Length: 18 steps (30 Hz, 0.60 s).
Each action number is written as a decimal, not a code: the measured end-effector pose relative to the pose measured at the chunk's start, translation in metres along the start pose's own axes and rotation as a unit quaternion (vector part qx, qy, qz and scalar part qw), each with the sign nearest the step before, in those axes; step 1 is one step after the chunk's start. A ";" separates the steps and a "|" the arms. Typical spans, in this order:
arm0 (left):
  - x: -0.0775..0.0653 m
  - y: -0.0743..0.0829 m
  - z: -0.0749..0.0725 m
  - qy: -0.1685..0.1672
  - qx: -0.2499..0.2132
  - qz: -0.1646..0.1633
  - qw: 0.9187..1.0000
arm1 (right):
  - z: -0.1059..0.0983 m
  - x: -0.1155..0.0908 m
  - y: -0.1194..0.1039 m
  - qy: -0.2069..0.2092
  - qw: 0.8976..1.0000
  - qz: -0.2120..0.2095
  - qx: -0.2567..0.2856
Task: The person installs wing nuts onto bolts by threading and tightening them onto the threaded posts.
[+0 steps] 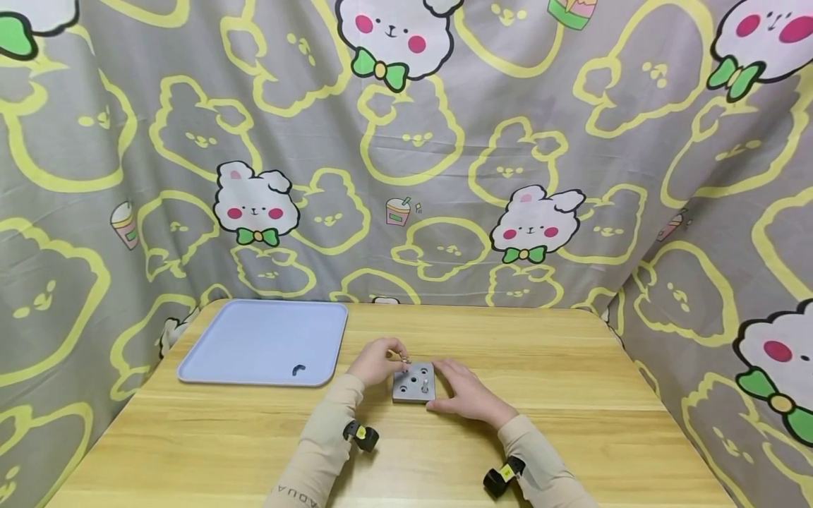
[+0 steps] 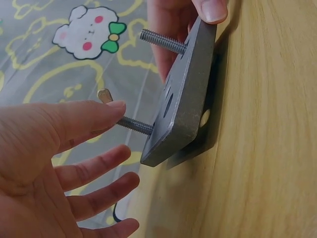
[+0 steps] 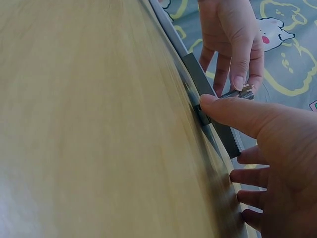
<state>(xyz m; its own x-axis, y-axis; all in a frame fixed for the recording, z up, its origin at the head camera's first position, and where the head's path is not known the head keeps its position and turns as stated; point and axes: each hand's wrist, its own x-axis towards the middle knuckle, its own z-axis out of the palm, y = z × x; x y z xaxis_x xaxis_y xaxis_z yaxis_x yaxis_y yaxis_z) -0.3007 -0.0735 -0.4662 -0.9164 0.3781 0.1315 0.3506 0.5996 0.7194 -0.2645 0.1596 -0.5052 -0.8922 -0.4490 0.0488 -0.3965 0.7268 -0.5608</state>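
Observation:
A square grey metal plate [image 1: 413, 392] with several holes is at the middle of the table. One bare threaded stud [image 2: 162, 41] stands upright from its near right corner. Another threaded stud [image 2: 136, 125] rises near the far left corner. My left hand [image 1: 376, 361] pinches a small brass-coloured wing nut [image 2: 104, 95] at the top of that stud, between thumb and index finger; its other fingers are spread. My right hand [image 1: 468, 395] holds the plate at its right side, thumb on the near edge and fingers along the far side. Fingertips partly hide the wing nut.
A light blue tray [image 1: 254, 339] lies at the back left of the wooden table [image 1: 546, 353], with a small dark curved piece [image 1: 298, 370] near its front right corner. A patterned grey curtain [image 1: 438, 183] hangs behind and beside the table.

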 end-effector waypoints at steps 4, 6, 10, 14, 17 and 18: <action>-0.002 0.002 0.000 0.004 -0.006 -0.030 1.000 | 0.000 0.000 0.000 0.000 1.000 -0.002 0.000; -0.004 0.004 -0.001 0.010 0.002 -0.051 0.999 | 0.000 0.000 0.000 -0.001 1.000 -0.003 -0.001; -0.008 0.011 -0.003 0.010 0.036 -0.082 0.996 | -0.001 0.000 0.000 -0.002 1.000 -0.004 0.001; -0.010 0.019 -0.003 0.008 0.068 -0.095 0.993 | -0.001 -0.001 -0.001 -0.001 1.000 -0.005 0.001; -0.011 0.022 0.000 0.018 0.086 -0.107 0.990 | -0.001 -0.001 -0.001 0.000 1.000 -0.008 0.000; -0.010 0.023 0.002 0.023 0.089 -0.111 0.990 | -0.001 -0.001 -0.001 0.000 1.000 -0.009 -0.001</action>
<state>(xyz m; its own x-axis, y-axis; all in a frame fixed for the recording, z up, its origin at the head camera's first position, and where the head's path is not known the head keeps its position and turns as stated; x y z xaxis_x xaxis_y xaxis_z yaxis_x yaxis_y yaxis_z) -0.2829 -0.0627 -0.4523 -0.9810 0.1933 0.0171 0.1644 0.7810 0.6025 -0.2640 0.1601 -0.5039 -0.8849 -0.4619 0.0594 -0.4132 0.7198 -0.5578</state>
